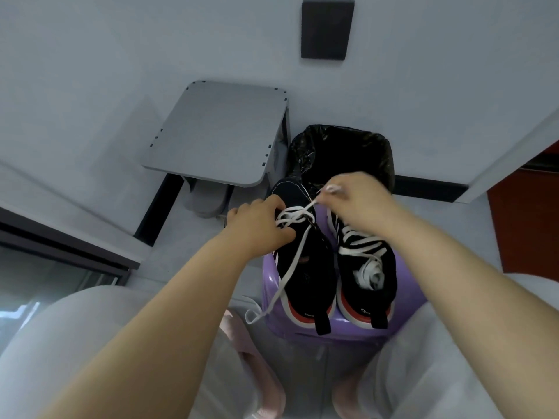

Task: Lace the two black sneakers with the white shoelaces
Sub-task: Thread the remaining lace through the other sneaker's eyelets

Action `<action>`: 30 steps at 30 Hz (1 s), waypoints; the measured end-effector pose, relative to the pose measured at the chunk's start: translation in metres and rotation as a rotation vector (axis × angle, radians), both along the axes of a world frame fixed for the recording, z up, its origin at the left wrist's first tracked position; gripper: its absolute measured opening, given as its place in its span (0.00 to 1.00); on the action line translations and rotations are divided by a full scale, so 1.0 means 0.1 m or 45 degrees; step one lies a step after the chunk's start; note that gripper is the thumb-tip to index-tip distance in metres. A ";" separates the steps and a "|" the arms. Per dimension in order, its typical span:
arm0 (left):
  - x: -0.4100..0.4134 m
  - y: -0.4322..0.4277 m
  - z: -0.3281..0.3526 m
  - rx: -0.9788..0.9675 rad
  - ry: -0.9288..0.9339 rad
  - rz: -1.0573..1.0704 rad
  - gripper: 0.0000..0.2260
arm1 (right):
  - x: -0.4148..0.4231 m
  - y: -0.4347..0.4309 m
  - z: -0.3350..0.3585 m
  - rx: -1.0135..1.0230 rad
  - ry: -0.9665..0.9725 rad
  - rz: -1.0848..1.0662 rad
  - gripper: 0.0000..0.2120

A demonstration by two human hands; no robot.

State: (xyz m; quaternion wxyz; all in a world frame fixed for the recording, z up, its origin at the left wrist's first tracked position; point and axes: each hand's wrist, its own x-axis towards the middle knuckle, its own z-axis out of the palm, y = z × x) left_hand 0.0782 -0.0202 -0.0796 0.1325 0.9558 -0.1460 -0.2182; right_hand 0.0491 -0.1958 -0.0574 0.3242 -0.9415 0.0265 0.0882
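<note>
Two black sneakers stand side by side on a purple stool [402, 320], heels toward me. The left sneaker [305, 267] has a white shoelace [290, 267] crossed over its front eyelets, with one long end trailing down past the stool's left edge. My left hand [260, 226] grips this shoe at the laced front. My right hand [354, 204] pinches the lace's other end above the toe and holds it taut. The right sneaker [367, 267] carries several white lace rows, and its spare lace is bunched inside the opening.
A bin with a black bag [344, 155] stands just behind the stool. A grey side table [220, 131] is to its left. My knees in light trousers flank the stool, and pink slippers [257, 379] show below. A dark panel [327, 28] hangs on the wall.
</note>
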 end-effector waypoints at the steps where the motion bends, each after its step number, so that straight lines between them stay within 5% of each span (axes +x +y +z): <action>1: 0.00 0.01 0.00 -0.007 0.010 0.007 0.20 | 0.00 -0.11 0.07 0.172 -0.012 -0.157 0.09; 5: 0.00 0.03 0.01 -0.020 0.043 0.017 0.21 | -0.04 -0.52 0.27 1.060 -0.190 -0.759 0.12; 11: 0.00 0.03 0.02 -0.053 0.068 0.021 0.22 | -0.11 -0.75 0.33 1.391 -0.434 -0.945 0.13; 14: -0.03 0.02 0.05 -0.036 0.044 0.015 0.23 | -0.17 -0.75 0.34 0.864 -0.389 -0.660 0.11; 16: -0.09 -0.03 0.09 -0.142 -0.081 -0.013 0.21 | -0.22 -0.71 0.30 0.291 -0.130 -0.229 0.07; 18: -0.19 -0.11 0.13 -0.182 -0.263 -0.126 0.17 | -0.28 -0.64 0.21 0.039 0.162 0.003 0.06; 21: -0.33 -0.19 0.12 0.074 -0.383 -0.269 0.18 | -0.33 -0.51 0.11 -0.083 0.197 0.139 0.16; 24: -0.34 -0.16 0.09 0.298 -0.325 -0.248 0.19 | -0.34 -0.44 0.15 -0.033 0.064 0.145 0.14; 30: -0.32 -0.16 0.27 0.047 -0.190 -0.185 0.07 | -0.34 -0.41 0.13 0.025 0.024 0.163 0.07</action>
